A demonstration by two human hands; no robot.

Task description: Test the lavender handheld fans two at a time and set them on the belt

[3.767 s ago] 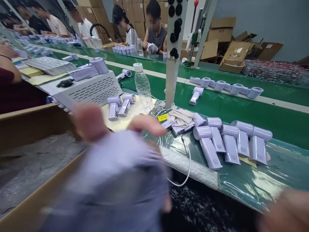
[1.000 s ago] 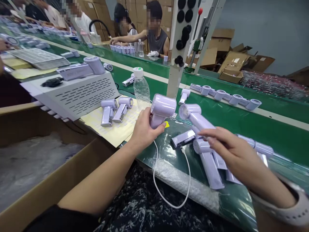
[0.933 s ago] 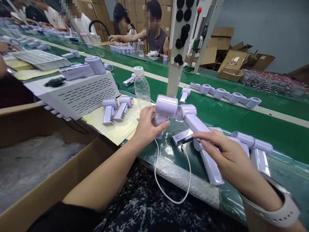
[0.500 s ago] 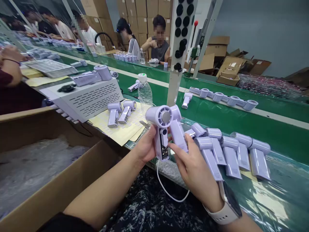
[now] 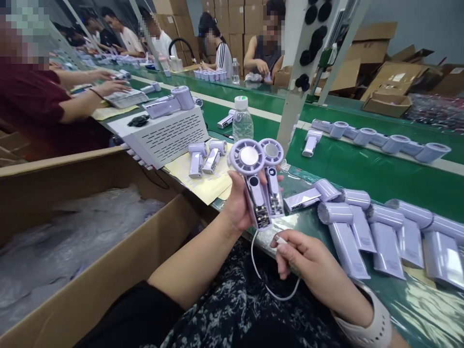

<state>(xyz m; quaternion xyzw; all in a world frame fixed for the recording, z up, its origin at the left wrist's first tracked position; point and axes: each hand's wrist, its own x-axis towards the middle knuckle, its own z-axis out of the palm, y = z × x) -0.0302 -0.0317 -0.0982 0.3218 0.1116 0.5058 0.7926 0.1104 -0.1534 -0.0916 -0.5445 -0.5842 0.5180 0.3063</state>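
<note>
My left hand [image 5: 237, 205] is closed around two lilac handheld fans held side by side. The front fan [image 5: 255, 191] has its round head up and a bare circuit board at the lower handle. Just behind it, the second fan [image 5: 272, 151] shows a small lit display. Below and to the right, my right hand [image 5: 308, 258] pinches the white plug of a charging cable [image 5: 282, 298], apart from both fans. The cable loops over my lap; part of it is hidden. A fan [image 5: 300, 199] lies on its side on the bench to the right.
Several wrapped fans [image 5: 350, 244] lie at right. Two fans rest on yellow paper [image 5: 210, 192], beside a vented metal box [image 5: 170, 137] and a bottle [image 5: 242, 123]. A carton of plastic film [image 5: 90, 261] stands left. A green conveyor [image 5: 362, 159] runs behind; co-workers sit beyond and at left.
The second fan has passed from my right hand's side into my left hand, turned with its front towards me. My right hand has moved down and now pinches the cable's plug. The view has shifted left.
</note>
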